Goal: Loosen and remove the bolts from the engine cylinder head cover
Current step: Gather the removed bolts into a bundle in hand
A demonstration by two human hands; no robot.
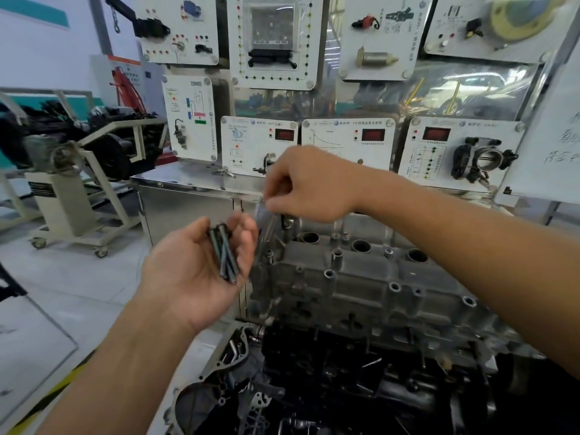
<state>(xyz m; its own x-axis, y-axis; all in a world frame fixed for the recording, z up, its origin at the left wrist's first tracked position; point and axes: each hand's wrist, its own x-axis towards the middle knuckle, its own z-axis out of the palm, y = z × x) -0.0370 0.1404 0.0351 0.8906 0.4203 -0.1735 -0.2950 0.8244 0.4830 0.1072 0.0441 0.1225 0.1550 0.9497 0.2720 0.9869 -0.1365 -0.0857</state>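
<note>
At the far left, another engine [62,158] sits on a wheeled stand, well apart from the work.

The left hand [194,268] is held palm up in the air, just beside the left end of the cylinder head cover [361,277]. Its forearm comes up from the bottom left corner of the view. The fingers [241,227] are curled loosely around the collected bolts [224,255], several long dark ones that lie together across the palm. In my judgement the hand serves as a small tray, kept close so each bolt travels only a short way.

Above it and to the right, the right hand [310,183] hangs with the knuckles up and the wrist bent down, the forearm reaching in from the right edge. Its thumb and fingertips pinch the top of one long bolt [266,224], which points down between the two hands. This bolt is blurred, so its exact angle cannot be told. It seems to be on the way to the left palm.

On the cover, several bolt holes look empty, for example one [329,273] near the front side, while a bolt head [388,253] seems to sit farther right. So I think the task is partly done.

Behind stand the training panels [345,142].
</note>
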